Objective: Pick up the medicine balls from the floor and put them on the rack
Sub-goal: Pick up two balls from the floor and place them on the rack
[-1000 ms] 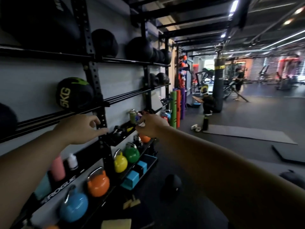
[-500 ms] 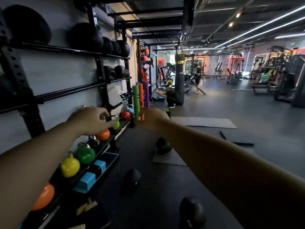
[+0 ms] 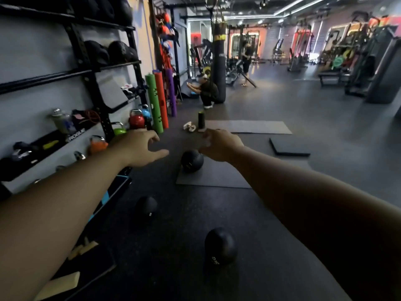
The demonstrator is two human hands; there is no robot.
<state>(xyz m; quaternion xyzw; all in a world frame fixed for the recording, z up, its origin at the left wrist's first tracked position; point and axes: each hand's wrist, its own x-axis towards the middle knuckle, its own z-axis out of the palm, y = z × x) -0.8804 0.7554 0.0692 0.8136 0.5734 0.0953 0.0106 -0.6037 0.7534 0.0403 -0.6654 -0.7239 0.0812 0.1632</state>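
1. Head view. Dark rubber floor, with a black rack running along the left wall.
2. The left grip is at the end of an arm stretched forward. Its fingers are loosely curled and the thumb points out. It is released and holds nothing, in the air between the rack and the far ball.
3. The right grip is also stretched forward, back of the hand towards the camera. Its fingers are loosely bent and blurred. It is released, with nothing seen in it. In the picture it sits just up and right of the far ball and does not grasp it.
4. Three black medicine balls lie on the floor, well apart from one another.
   - The far ball rests on the left corner of a grey mat.
   - The middle ball is on bare floor near the foot of the rack.
   - The near ball is on bare floor, closest to the camera, with pale lettering low on its side.
5. The upper rack shelves carry shelved balls, also black, set side by side.
6. Kettlebells sit low on the rack: orange kettlebell, green kettlebell, red kettlebell.
7. Foam rollers stand upright past the end of the rack: green, orange, purple.
8. Further back, a crouching person is beside a hanging punching bag.
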